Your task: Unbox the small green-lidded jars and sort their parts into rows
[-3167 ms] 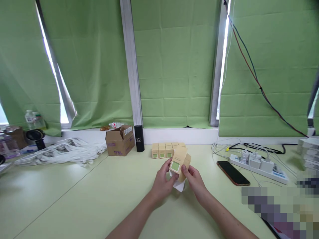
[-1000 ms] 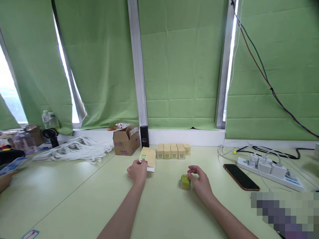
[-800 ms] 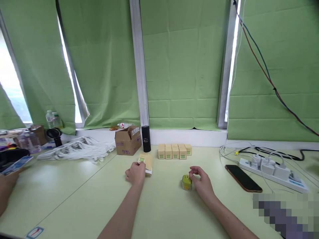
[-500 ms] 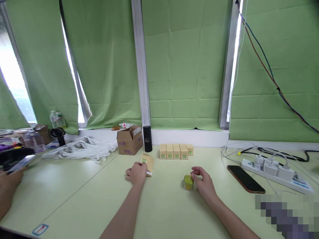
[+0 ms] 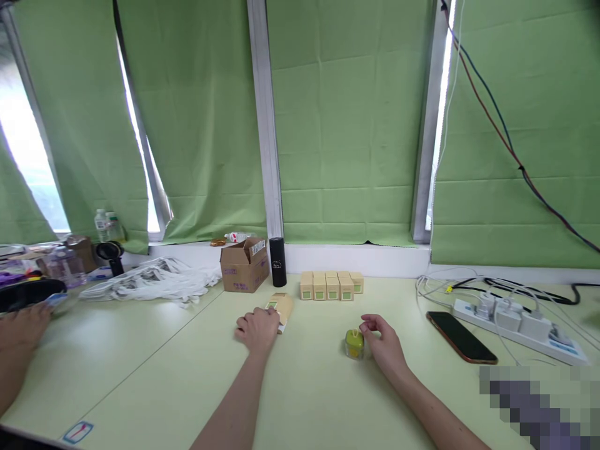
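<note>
My left hand [image 5: 259,330] lies over the near left part of a flattened kraft-paper box [image 5: 284,306] with a small green label and a white edge. Its fingers are bent onto the cardboard, and part of the box is hidden under them. On the table to the right stands a small clear glass bottle [image 5: 355,345] with a yellow-green cap and a thin cord loop on top. Right beside its cap is my right hand [image 5: 385,347], with curved fingers and a gap between thumb and forefinger. Whether the thumb touches the cap I cannot tell.
Several small kraft boxes [image 5: 327,287] stand in rows behind. Near them are a brown carton [image 5: 244,265] and a black cylinder [image 5: 277,262]. A phone [image 5: 462,337] and a power strip [image 5: 520,328] lie right. White straps [image 5: 150,281] and another person's hand [image 5: 23,328] are left.
The flattened kraft box has shifted slightly right under my left hand. My right hand and the bottle look unmoved. The other person's hand at left has changed position.
</note>
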`<move>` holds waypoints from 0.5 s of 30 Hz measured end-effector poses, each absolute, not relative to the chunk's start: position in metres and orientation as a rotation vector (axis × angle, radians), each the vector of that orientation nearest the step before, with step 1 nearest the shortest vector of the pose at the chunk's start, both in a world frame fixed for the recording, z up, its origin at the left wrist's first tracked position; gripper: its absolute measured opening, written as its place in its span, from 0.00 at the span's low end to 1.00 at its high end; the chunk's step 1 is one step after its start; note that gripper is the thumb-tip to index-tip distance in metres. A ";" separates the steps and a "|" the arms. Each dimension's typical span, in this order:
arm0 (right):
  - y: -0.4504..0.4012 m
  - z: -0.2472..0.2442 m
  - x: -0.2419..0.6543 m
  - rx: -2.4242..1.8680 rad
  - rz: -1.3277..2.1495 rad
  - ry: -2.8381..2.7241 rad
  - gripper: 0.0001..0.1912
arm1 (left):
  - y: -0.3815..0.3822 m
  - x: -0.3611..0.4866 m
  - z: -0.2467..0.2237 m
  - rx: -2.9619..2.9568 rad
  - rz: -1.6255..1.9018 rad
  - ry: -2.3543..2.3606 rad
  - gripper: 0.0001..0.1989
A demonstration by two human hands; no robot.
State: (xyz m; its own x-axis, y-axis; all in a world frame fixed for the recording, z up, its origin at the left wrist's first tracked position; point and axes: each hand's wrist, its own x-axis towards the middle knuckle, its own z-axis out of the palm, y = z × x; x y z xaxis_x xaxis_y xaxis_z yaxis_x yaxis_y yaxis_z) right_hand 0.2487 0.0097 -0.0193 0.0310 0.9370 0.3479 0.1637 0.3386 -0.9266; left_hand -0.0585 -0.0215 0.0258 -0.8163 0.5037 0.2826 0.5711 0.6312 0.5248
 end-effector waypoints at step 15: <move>0.005 -0.007 0.263 -0.857 1.077 -1.667 0.25 | -0.018 -0.048 0.023 -1.058 -0.950 -2.566 0.22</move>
